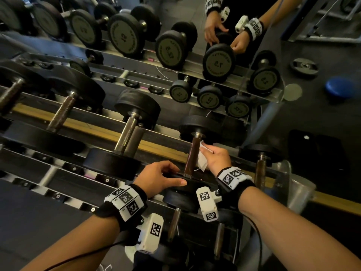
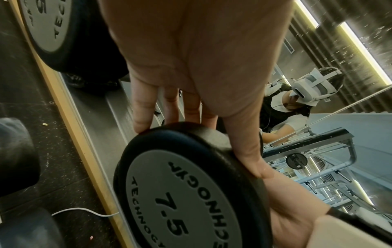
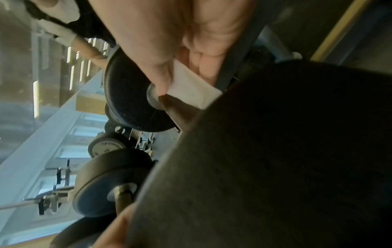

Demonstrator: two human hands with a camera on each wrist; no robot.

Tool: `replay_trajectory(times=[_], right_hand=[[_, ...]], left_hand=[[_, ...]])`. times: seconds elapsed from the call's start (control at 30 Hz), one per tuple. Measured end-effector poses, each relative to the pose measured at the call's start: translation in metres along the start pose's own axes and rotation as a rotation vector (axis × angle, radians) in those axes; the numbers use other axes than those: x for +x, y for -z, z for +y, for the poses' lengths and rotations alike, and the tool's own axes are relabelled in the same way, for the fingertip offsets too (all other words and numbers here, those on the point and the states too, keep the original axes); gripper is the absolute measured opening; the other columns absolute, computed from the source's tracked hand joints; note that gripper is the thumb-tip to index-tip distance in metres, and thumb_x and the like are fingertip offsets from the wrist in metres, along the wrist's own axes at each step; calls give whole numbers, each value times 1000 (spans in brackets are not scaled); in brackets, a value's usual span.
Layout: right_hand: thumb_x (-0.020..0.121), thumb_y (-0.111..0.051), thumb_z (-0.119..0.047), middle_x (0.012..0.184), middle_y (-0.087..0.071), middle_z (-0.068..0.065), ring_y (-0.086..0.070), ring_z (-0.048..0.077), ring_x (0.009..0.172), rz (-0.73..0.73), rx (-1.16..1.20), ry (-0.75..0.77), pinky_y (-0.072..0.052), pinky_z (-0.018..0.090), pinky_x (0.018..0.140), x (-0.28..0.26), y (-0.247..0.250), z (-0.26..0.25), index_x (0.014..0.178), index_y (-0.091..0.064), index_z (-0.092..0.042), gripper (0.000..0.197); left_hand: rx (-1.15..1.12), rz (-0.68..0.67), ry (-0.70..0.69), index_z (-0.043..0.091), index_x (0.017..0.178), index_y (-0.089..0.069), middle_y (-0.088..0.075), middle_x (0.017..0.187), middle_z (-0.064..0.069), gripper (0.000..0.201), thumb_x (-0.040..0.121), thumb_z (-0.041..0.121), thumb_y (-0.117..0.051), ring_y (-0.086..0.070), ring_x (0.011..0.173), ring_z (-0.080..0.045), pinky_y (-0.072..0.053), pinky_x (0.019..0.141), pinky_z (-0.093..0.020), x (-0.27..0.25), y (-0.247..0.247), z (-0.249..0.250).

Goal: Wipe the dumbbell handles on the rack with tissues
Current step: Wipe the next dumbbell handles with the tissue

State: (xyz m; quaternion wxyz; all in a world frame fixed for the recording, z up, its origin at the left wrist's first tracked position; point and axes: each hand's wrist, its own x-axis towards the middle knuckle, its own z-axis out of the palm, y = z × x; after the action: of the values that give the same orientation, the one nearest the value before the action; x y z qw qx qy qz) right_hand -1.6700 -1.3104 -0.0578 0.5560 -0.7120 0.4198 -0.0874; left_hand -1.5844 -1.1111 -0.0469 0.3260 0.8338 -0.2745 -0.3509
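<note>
A black 7.5 dumbbell lies on the top rack; its dark handle (image 1: 192,155) runs from the near head (image 1: 193,184) to the far head (image 1: 197,125). My left hand (image 1: 156,178) grips the near head (image 2: 180,193), fingers over its rim and thumb along the edge. My right hand (image 1: 214,158) holds a white tissue (image 1: 202,160) against the right side of the handle. In the right wrist view the tissue (image 3: 191,87) is pinched between thumb and fingers, close to the far head (image 3: 129,100).
Bigger dumbbells (image 1: 129,133) lie to the left on the same rack (image 1: 109,132) and a smaller one (image 1: 260,165) to the right. Small dumbbells sit on the lower shelf (image 1: 175,222). A mirror behind reflects the rack (image 1: 175,49).
</note>
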Motion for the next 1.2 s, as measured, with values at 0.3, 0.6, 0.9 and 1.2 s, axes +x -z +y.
replay_trajectory(times=[0.3,0.6,0.9,1.2], right_hand=[[96,-60,-22,110,-69,-22,-60,-5,106,-297,-55,192,-41,10,92,-23,13,31,103,-68,-55,35],[94,-61,-9,109,-71,-6,-64,0,92,-87,95,140,-45,4,79,9,36,25,113,-72,-21,25],[97,-56,-8,111,-66,-25,-57,-4,116,-230,188,153,-41,11,102,-2,2,35,112,-70,-39,37],[98,-52,-6,120,-70,-2,-62,13,115,-431,97,71,-46,25,99,-13,24,36,106,-75,-32,36]], left_hand=[[-12,-6,-8,43,94,-65,-66,93,22,43,58,63,-80,-56,86,19,-41,66,-6,-2,2,2],[-14,-14,-18,38,99,-67,-68,94,19,42,64,56,-81,-61,87,12,-44,72,-8,-5,2,5],[-91,-46,-28,50,87,-69,-67,90,32,25,66,53,-82,-61,85,15,-46,61,-5,-7,2,6],[-117,-32,-18,48,85,-71,-67,89,30,26,63,54,-83,-61,85,13,-45,67,-8,-7,1,6]])
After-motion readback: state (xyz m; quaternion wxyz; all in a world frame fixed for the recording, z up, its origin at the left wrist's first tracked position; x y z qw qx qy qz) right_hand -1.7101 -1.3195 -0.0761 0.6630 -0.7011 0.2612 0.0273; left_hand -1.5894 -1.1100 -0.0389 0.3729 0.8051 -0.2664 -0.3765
